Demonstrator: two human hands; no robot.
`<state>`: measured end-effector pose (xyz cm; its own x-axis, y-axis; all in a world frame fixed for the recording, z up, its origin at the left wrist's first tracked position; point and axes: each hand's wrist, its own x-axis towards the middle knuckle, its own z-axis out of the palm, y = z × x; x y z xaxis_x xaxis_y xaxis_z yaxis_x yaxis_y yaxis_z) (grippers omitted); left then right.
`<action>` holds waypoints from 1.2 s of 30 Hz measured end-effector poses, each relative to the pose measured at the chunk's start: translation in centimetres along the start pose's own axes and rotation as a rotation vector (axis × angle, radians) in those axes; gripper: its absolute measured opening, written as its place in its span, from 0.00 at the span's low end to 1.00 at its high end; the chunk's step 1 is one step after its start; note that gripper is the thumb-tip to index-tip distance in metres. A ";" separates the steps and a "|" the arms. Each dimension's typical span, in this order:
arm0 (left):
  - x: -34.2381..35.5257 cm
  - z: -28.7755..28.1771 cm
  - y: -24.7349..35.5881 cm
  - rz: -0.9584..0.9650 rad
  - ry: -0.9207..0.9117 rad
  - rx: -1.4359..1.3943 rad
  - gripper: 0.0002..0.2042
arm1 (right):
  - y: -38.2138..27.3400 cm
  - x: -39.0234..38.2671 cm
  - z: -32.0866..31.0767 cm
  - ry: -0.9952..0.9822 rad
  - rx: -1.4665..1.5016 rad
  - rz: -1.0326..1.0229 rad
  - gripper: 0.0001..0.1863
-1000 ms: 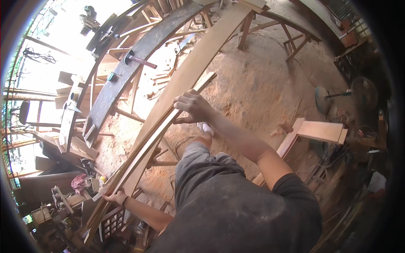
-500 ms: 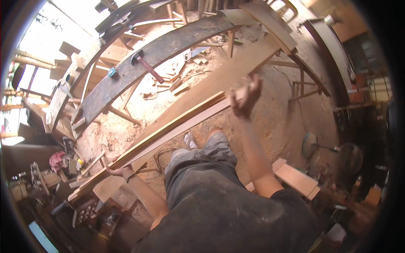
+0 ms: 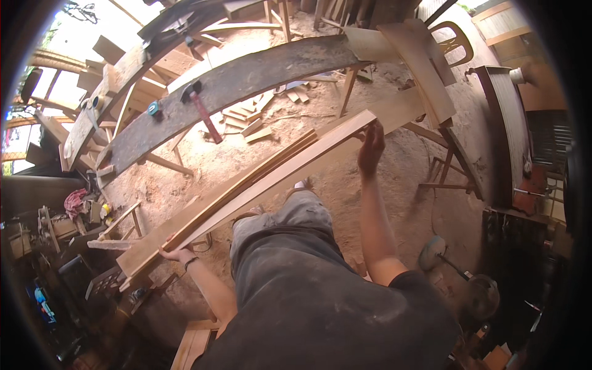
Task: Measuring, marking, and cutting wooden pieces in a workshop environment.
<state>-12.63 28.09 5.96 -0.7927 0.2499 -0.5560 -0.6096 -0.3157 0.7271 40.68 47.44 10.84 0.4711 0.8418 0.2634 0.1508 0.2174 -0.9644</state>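
Observation:
My left hand point(image 3: 179, 253) grips a bundle of long wooden strips point(image 3: 267, 162) near its near end at lower left. My right hand point(image 3: 371, 148) holds the pale plank point(image 3: 280, 172) at its far end, fingers curled at the underside and edge. The strips run diagonally across my front, lying along the pale plank on its upper left side. A wider plywood board point(image 3: 404, 103) lies beneath them, extending toward the upper right.
A long dark board point(image 3: 253, 68) on trestles holds a hammer point(image 3: 203, 111) and tape measure point(image 3: 154, 109). Offcuts point(image 3: 246, 123) litter the dusty floor. A standing fan point(image 3: 481, 296) is at lower right, a chair point(image 3: 459, 43) at top right, clutter point(image 3: 80, 222) at left.
My view and body have turned to the right. My right hand let go, opened, moved along the wood and now grips the pale plank's far end. My left hand still holds the lower end.

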 end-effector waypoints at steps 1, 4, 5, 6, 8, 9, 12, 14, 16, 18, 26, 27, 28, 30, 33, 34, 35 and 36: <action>-0.2 -0.1 -1.2 -0.050 0.006 -0.048 0.20 | 0.2 1.0 -0.5 0.006 -0.010 0.000 0.23; -0.9 -1.2 -4.2 -0.121 0.077 -0.100 0.19 | -0.4 2.6 -1.6 -0.018 -0.066 0.047 0.22; -0.7 -1.8 -5.2 -0.140 0.125 -0.113 0.19 | -0.4 3.1 -1.9 -0.041 -0.038 0.077 0.22; -0.5 -2.1 -6.1 -0.145 0.130 -0.114 0.19 | -0.3 3.7 -2.1 -0.063 -0.010 0.103 0.23; 0.1 -3.6 -7.8 -0.192 0.180 -0.089 0.19 | 0.8 4.7 -3.6 -0.113 -0.114 0.101 0.23; 0.6 -4.3 -8.4 -0.182 0.163 -0.031 0.19 | 0.6 5.0 -3.9 -0.167 -0.208 0.100 0.23; 0.8 -5.6 -9.9 -0.217 0.243 -0.146 0.20 | -1.0 5.6 -3.1 -0.188 -0.142 0.196 0.23; -1.0 -3.7 -11.6 -0.069 0.080 0.049 0.22 | 0.7 6.4 -5.4 -0.349 0.026 0.427 0.24; -1.0 -2.6 -11.7 -0.055 0.299 0.058 0.22 | -0.6 6.6 -4.9 -0.378 -0.027 0.367 0.26; 0.0 -4.3 -11.9 -0.109 0.267 -0.073 0.22 | -2.0 6.5 -3.8 -0.444 0.013 0.345 0.28; -1.9 -2.8 -14.5 -0.338 0.320 -0.142 0.22 | 6.5 7.0 -11.3 -0.337 -0.777 0.087 0.20; -2.6 -2.4 -13.9 -0.361 0.379 -0.118 0.23 | 6.4 6.3 -11.1 -0.296 -0.489 0.381 0.19; -3.1 -2.6 -13.5 -0.401 0.339 -0.158 0.22 | 5.9 5.6 -11.0 -0.312 -0.639 0.364 0.18; -2.5 -3.6 -14.1 -0.306 0.406 -0.154 0.20 | 5.8 5.3 -11.0 -0.298 -0.674 0.424 0.18; -1.6 -4.0 -15.0 -0.297 0.519 -0.105 0.23 | 6.3 4.8 -11.2 -0.278 -0.507 0.554 0.17; -1.7 -3.7 -15.3 -0.310 0.531 -0.105 0.25 | 6.3 4.7 -11.7 -0.263 -0.461 0.613 0.17; -1.4 -3.9 -15.9 -0.257 0.565 -0.088 0.16 | 6.6 5.1 -11.8 -0.276 -0.453 0.605 0.17; -1.1 -4.5 -16.4 -0.248 0.538 -0.107 0.17 | 7.3 5.2 -12.2 -0.290 -0.438 0.645 0.17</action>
<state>-1.84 28.90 -7.12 -0.5013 -0.1615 -0.8501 -0.7519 -0.4048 0.5203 54.83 47.38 5.44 0.3474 0.8421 -0.4126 0.2803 -0.5131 -0.8113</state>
